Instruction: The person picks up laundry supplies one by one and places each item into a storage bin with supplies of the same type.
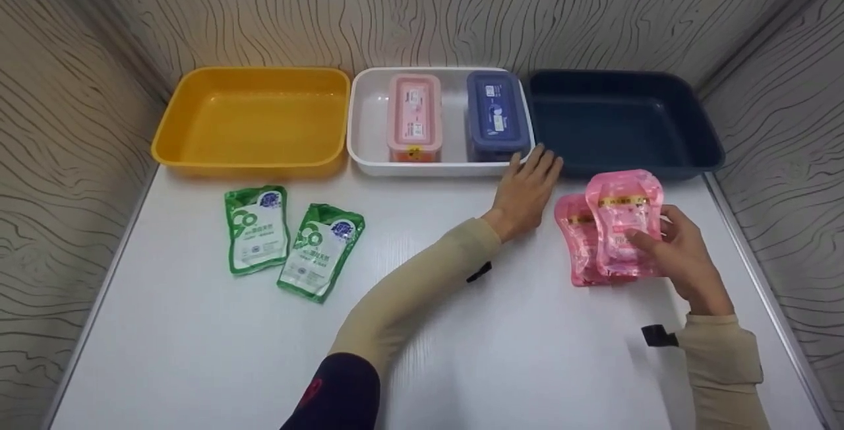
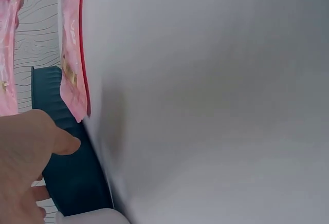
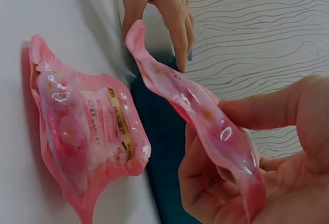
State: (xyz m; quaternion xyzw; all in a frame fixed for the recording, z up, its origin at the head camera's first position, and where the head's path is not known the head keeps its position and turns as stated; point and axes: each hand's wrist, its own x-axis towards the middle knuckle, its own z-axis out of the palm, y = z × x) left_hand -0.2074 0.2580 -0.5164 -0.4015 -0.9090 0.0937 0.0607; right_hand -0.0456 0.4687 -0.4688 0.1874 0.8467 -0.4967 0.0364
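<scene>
My right hand pinches a pink laundry-type refill pouch between thumb and fingers, raised off the table. Partly beneath it in the head view, a matching pink pouch lies on the white table; the right wrist view shows this second pouch whole, with a gold band. My left hand reaches to where the white tray meets the navy tray, its fingers extended over the rims. It holds nothing; whether the fingertips touch a rim is hard to tell.
Inside the white tray stand a pink-lidded box and a blue-lidded box. A yellow tray stands at the left. Two green-and-white pouches lie in front of it. Patterned walls enclose the table's back and sides.
</scene>
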